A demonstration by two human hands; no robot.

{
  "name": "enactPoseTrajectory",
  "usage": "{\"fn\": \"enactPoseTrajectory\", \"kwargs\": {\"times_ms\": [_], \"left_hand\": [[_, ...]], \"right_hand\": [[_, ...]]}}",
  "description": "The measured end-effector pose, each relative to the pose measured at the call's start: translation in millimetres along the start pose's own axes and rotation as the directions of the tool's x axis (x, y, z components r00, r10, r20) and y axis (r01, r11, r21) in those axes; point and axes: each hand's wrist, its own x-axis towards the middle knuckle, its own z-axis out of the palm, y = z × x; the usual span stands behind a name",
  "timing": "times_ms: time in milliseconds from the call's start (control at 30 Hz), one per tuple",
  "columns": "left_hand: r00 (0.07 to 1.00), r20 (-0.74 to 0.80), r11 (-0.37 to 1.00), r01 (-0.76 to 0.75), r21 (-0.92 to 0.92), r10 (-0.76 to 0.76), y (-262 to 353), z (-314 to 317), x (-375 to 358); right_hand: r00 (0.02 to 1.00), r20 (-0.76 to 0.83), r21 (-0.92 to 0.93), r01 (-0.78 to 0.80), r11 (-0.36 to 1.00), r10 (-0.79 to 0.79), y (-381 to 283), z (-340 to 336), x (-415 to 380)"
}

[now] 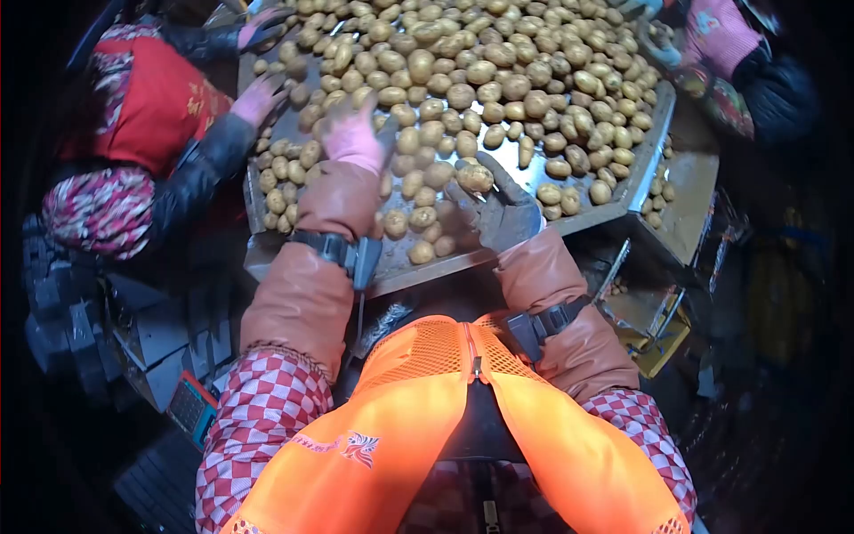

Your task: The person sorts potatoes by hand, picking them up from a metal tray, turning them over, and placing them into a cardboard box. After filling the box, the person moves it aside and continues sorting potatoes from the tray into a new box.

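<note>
My left hand (358,141), in a pink and dark glove, is over the potatoes at the left middle of the metal sorting table (378,283). Motion smears its fingers, so I cannot make out whether anything is in them. A potato (475,179) rests in the dark-gloved fingers of my right hand (510,206), palm turned up near the table's front edge. Beyond both hands lies a broad heap of potatoes (463,95). Several loose potatoes (422,217) sit between my two forearms, close to the front rim.
At the left, a co-worker in a red vest (169,107) reaches onto the table with pink gloves. Another person's sleeve (774,98) and hands are at the upper right. A side chute (680,209) with a few potatoes adjoins the right edge. Below it stands a yellow crate (663,343).
</note>
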Motion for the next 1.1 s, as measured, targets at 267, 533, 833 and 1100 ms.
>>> {"fn": "enactPoseTrajectory", "kwargs": {"times_ms": [267, 533, 833, 1100], "left_hand": [[0.934, 0.280, 0.975, -0.222, -0.031, 0.221, 28, 22, -89], [0.956, 0.149, 0.947, -0.212, -0.241, 0.252, 30, 32, -98], [0.869, 0.172, 0.865, -0.403, -0.299, 0.465, 36, 58, -83], [0.854, 0.149, 0.863, -0.474, -0.173, 0.499, 33, 58, -101]], "right_hand": [[0.981, -0.193, 0.110, 0.052, 0.993, -0.030, -43, 1, -27], [0.897, -0.358, -0.660, -0.047, 0.750, -0.259, -68, 4, -45], [0.817, -0.337, -0.696, 0.119, 0.708, -0.468, -70, 7, -64], [0.630, -0.391, -0.726, 0.237, 0.645, -0.671, -172, 18, -142]]}}
